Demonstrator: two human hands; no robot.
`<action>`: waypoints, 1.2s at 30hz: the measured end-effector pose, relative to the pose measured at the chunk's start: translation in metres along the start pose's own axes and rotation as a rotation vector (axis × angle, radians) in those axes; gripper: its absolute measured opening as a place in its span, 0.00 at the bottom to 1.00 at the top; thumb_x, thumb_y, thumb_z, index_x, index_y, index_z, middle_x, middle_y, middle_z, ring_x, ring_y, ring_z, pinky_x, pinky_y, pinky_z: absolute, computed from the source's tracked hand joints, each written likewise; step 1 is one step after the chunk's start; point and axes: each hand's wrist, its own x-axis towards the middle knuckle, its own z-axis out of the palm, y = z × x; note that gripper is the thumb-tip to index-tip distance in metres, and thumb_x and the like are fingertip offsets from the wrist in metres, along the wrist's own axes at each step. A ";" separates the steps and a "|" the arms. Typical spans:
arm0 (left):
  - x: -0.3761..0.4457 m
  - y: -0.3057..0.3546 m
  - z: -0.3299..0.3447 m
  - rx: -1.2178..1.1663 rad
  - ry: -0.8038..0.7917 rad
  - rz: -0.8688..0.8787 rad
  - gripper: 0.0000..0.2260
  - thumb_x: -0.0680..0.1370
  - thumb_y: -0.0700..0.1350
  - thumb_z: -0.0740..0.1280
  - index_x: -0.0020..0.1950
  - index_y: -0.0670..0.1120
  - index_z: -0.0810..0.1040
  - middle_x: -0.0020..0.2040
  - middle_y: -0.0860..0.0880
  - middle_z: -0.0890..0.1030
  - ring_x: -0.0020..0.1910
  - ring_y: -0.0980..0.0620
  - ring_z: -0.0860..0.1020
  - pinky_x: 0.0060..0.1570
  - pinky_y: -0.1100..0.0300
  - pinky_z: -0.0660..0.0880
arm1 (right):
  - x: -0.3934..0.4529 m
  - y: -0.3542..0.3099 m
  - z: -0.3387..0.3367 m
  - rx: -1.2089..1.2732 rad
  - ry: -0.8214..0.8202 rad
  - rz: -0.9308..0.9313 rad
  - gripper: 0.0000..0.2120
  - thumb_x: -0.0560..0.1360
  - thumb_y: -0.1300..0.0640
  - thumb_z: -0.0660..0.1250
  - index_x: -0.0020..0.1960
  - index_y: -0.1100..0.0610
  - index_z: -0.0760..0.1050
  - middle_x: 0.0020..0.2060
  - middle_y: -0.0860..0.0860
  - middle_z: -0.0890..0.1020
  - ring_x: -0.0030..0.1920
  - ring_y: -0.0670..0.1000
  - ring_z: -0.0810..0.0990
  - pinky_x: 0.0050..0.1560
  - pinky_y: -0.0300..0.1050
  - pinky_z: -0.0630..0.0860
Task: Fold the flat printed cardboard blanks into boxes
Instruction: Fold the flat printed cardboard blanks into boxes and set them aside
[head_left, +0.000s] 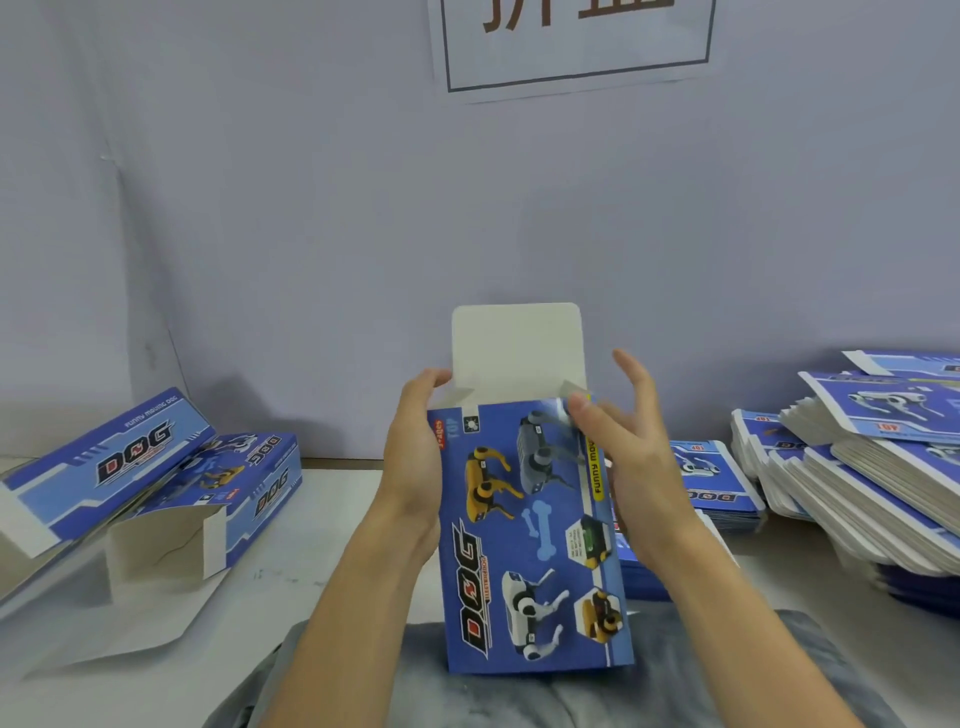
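Note:
A blue printed box (530, 540) with robot dogs and the word DOG stands upright in front of me, its lower end against my lap. Its white top flap (517, 345) sticks straight up, and small side flaps show at the open top. My left hand (415, 457) grips the box's left edge, fingers curled round the upper left corner. My right hand (631, 447) lies along the right edge with the thumb on the printed front near the top right corner and the fingers spread, raised off the box.
Two folded boxes (171, 483) lie at the left on the white table, one with an open end flap. Stacks of flat blanks (872, 467) fill the right side, with another stack (711, 483) behind my right hand. A grey wall with a paper sign (571, 41) stands behind.

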 end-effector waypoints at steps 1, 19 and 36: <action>0.000 0.004 -0.001 -0.005 -0.035 -0.012 0.17 0.81 0.55 0.59 0.45 0.51 0.84 0.42 0.44 0.87 0.38 0.46 0.85 0.34 0.57 0.82 | 0.001 -0.003 -0.002 -0.024 0.039 -0.026 0.38 0.69 0.41 0.72 0.75 0.41 0.61 0.52 0.50 0.86 0.58 0.52 0.82 0.64 0.52 0.76; 0.020 0.002 -0.022 0.471 -0.180 -0.096 0.12 0.82 0.34 0.62 0.39 0.42 0.76 0.27 0.47 0.80 0.24 0.61 0.78 0.25 0.71 0.72 | 0.004 -0.015 -0.013 -0.079 -0.164 0.308 0.14 0.80 0.50 0.65 0.61 0.56 0.80 0.47 0.53 0.87 0.45 0.56 0.85 0.45 0.49 0.81; 0.018 -0.006 -0.020 0.468 -0.255 0.018 0.07 0.79 0.35 0.67 0.46 0.46 0.81 0.42 0.48 0.84 0.39 0.52 0.82 0.40 0.56 0.79 | 0.003 -0.011 -0.013 -0.020 -0.047 0.278 0.13 0.76 0.69 0.69 0.37 0.56 0.85 0.36 0.62 0.82 0.39 0.64 0.75 0.46 0.59 0.69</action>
